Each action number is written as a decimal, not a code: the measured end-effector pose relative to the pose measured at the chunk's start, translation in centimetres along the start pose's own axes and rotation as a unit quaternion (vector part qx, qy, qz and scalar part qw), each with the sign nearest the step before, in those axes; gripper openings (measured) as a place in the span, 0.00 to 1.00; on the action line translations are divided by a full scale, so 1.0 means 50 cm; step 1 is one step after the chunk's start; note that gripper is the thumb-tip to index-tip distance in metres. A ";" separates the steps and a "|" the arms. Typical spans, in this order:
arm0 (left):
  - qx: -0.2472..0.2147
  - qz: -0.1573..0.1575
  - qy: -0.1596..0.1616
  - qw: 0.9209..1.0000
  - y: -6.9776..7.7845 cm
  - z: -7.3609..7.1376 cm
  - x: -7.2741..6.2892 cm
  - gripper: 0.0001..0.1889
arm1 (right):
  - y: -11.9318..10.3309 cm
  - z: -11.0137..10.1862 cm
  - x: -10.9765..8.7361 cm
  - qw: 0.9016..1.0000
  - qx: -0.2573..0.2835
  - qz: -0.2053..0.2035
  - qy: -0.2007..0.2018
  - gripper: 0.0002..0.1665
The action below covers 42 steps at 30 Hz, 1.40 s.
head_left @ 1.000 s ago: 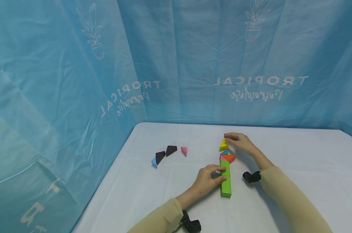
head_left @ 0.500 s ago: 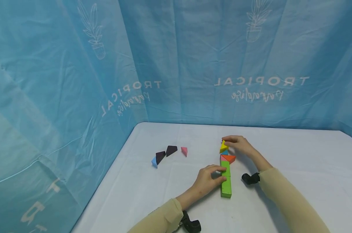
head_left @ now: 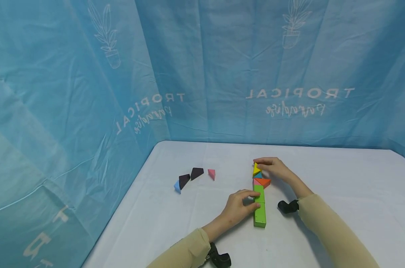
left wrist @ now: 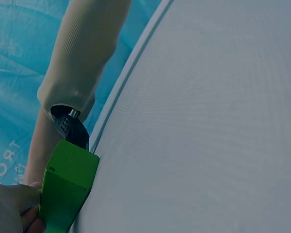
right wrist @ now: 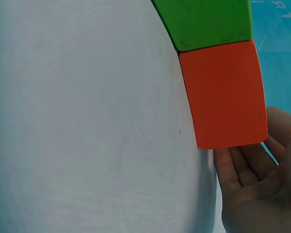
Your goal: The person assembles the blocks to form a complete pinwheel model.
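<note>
Two green blocks (head_left: 260,214) lie end to end in a row on the white table. The fingertips and thumb tip of my left hand (head_left: 237,207) rest on them; the left wrist view shows its fingers touching one green block's side (left wrist: 70,177). Beyond them come a pink triangular block (head_left: 256,182), an orange triangular block (head_left: 263,182) and a blue triangular block (head_left: 257,175). At the row's far end my right hand (head_left: 274,167) pinches a yellow triangular block (head_left: 256,170) beside the blue one. In the right wrist view the orange block (right wrist: 225,97) hides the yellow one.
To the left lie two black blocks (head_left: 197,172), a light blue block (head_left: 177,187) and a pink block (head_left: 211,174). Blue printed curtains (head_left: 222,74) stand behind the table (head_left: 339,178) and on its left. A black wrist camera (head_left: 288,206) is worn on each arm.
My right hand has moved slightly left and nearer, turning the yellow block and bringing it up to the blue one. The left hand and the green blocks have stayed in place.
</note>
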<state>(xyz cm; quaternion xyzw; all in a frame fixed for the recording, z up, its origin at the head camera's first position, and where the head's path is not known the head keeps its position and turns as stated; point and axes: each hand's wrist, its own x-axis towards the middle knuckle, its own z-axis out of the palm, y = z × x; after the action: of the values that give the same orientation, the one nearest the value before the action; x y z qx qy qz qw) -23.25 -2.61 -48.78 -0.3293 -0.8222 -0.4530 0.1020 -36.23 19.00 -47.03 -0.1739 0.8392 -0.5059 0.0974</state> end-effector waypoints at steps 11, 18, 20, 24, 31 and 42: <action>-0.008 -0.013 -0.003 1.000 0.001 -0.001 0.000 0.16 | 0.006 0.005 -0.002 1.000 0.007 -0.001 -0.013 0.25; -0.002 -0.010 -0.004 1.000 0.003 -0.002 0.000 0.16 | 0.006 0.008 -0.001 1.000 0.022 0.004 -0.013 0.25; -0.001 -0.008 -0.003 1.000 0.003 -0.002 0.000 0.16 | 0.005 0.009 -0.001 1.000 0.023 0.007 -0.012 0.25; 0.000 -0.007 -0.003 1.000 0.002 -0.001 0.001 0.16 | 0.003 0.009 -0.001 1.000 0.016 0.010 -0.010 0.25; -0.001 -0.005 -0.004 1.000 -0.001 0.000 0.001 0.16 | 0.000 0.012 -0.003 1.000 0.014 0.010 -0.010 0.25; 0.007 0.002 0.000 1.000 -0.002 0.001 0.002 0.16 | -0.019 0.020 -0.010 0.996 0.054 0.030 0.059 0.33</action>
<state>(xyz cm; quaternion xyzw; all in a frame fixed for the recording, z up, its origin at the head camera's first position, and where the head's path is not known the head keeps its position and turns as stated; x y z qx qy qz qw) -23.40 -2.56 -48.84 -0.3304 -0.8246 -0.4470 0.1049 -35.25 17.97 -46.64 -0.1132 0.8200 -0.5564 0.0720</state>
